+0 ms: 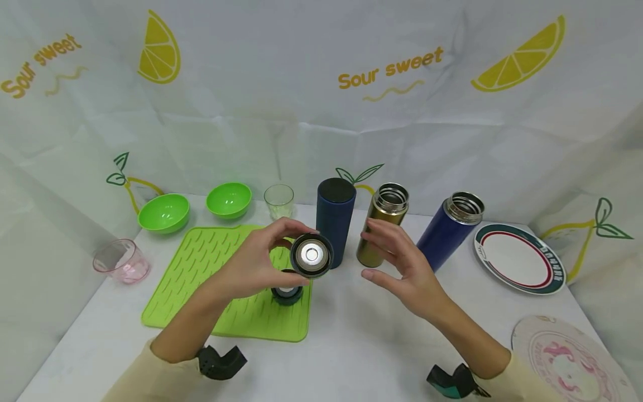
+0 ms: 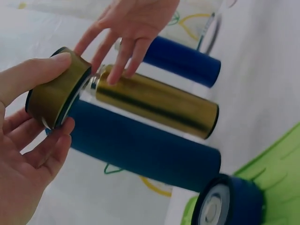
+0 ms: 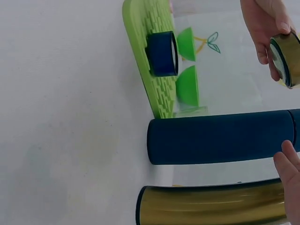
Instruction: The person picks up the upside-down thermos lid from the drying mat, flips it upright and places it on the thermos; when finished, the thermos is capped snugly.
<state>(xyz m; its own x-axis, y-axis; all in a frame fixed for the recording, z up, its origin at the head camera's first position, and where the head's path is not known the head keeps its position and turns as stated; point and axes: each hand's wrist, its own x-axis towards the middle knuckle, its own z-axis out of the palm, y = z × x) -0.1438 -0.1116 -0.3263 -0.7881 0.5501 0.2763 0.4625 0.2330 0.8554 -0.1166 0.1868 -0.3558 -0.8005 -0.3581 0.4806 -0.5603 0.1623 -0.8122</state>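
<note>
My left hand [image 1: 251, 262] holds a gold bottle lid [image 2: 63, 89] between thumb and fingers, its inner side facing the head camera. My right hand [image 1: 404, 268] is held with fingers spread and nothing in it, in front of the gold thermos bottle [image 1: 370, 254]. That bottle stands without a lid, its steel mouth showing. Just left of it is a dark blue thermos bottle [image 1: 335, 223] with its top on. To the right, a royal blue thermos bottle [image 1: 442, 237] stands uncapped. A blue lid [image 3: 161, 54] sits on the green mat [image 1: 191, 290], inner side up.
Two green bowls [image 1: 164, 213] and a clear glass [image 1: 279, 201] stand along the back. A pinkish glass [image 1: 123, 262] is at the left edge. On the right lie a green-rimmed plate [image 1: 519, 259] and a round patterned mat [image 1: 567, 357]. A white printed curtain [image 1: 281, 67] hangs behind.
</note>
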